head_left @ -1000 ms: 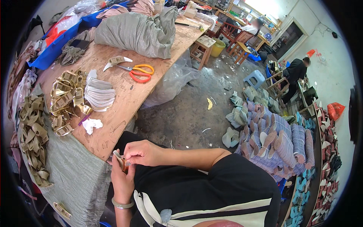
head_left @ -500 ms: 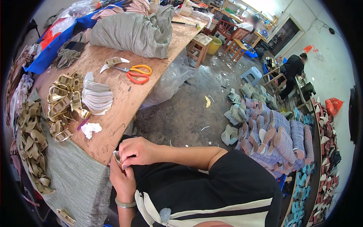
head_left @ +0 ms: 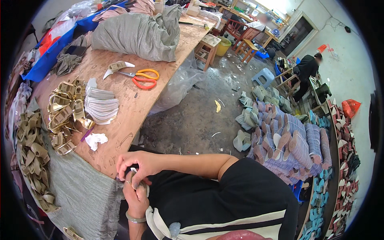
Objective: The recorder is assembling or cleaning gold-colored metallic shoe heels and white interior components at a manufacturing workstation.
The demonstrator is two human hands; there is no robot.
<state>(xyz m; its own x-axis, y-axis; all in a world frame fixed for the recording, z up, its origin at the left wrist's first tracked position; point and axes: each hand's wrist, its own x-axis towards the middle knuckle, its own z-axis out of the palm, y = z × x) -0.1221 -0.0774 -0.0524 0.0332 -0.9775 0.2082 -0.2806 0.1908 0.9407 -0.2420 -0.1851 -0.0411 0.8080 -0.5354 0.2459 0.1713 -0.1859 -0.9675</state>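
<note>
Both hands meet just below the near edge of the wooden table (head_left: 132, 104). My left hand (head_left: 136, 196), a bangle on its wrist, holds a small pale shoe strap piece (head_left: 133, 176). My right hand (head_left: 134, 162) lies over it from above and pinches the same piece with its fingertips. Most of the piece is hidden by the fingers. On the table to the left lie a pile of gold strap pieces (head_left: 66, 114) and a stack of white insole pieces (head_left: 100, 106).
Orange-handled scissors (head_left: 142, 78) and a grey sack (head_left: 140, 34) lie farther up the table. Olive straps (head_left: 34, 160) pile on grey cloth at left. Stacks of shoe soles (head_left: 288, 140) cover the floor at right. A person in black (head_left: 306, 70) bends by shelves.
My hands have sunk a little lower and closer to my body. The right hand now covers more of the strap piece.
</note>
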